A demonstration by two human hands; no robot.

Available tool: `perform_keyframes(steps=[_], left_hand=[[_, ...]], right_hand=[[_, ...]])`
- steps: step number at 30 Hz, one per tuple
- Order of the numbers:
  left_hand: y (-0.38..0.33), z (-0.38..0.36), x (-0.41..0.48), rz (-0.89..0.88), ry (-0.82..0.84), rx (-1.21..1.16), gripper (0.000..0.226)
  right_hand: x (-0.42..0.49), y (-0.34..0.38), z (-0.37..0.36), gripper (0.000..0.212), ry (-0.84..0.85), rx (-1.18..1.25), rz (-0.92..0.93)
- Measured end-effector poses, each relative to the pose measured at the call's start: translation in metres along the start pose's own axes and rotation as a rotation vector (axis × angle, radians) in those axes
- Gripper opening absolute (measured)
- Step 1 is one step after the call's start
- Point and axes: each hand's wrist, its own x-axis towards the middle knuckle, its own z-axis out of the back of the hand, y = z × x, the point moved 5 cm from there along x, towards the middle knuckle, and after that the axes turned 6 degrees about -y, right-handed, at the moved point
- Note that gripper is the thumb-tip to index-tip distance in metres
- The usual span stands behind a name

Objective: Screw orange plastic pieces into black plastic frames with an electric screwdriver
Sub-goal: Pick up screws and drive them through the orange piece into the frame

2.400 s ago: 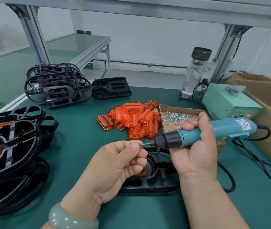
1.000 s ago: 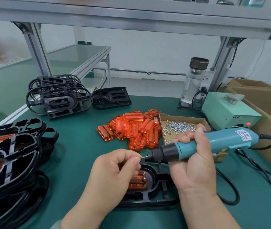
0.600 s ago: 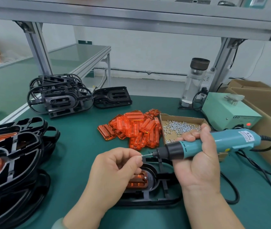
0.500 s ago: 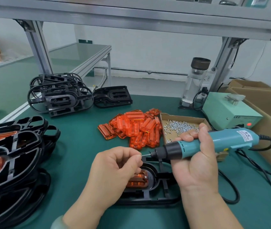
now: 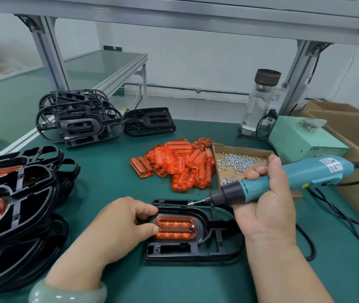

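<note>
A black plastic frame (image 5: 196, 252) lies on the green mat in front of me with an orange piece (image 5: 175, 228) seated in its oval recess; a screw head shows at the piece's right end. My left hand (image 5: 119, 226) rests at the frame's left end, its fingers curled against the frame edge and the orange piece. My right hand (image 5: 266, 206) grips the teal electric screwdriver (image 5: 283, 180), held nearly level. A small screw sits on its bit tip (image 5: 192, 202), just above the frame's far edge.
A heap of orange pieces (image 5: 180, 162) and a cardboard tray of screws (image 5: 240, 162) lie behind the frame. Black frames are stacked at left (image 5: 16, 204) and far left (image 5: 80, 119). A green power box (image 5: 301, 138), a bottle (image 5: 259, 101), cables and cardboard boxes stand on the right.
My left hand has left the screwdriver tip and dropped onto the frame's left end. A screw now sits on the bit. The orange piece in the frame is uncovered.
</note>
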Motion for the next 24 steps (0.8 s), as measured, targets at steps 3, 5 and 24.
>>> perform_keyframes(steps=[3, 5, 24], left_hand=[[-0.002, -0.004, 0.001, -0.023, 0.058, 0.03, 0.033], [-0.004, -0.007, -0.001, -0.05, 0.1, 0.022, 0.033], [-0.023, -0.029, -0.006, -0.141, 0.109, 0.046, 0.039]], right_hand=[[-0.001, -0.001, 0.001, 0.013, -0.008, -0.06, 0.01], [-0.003, -0.002, -0.001, 0.016, 0.002, -0.101, 0.026], [-0.014, -0.013, -0.017, 0.007, 0.198, -0.363, 0.156]])
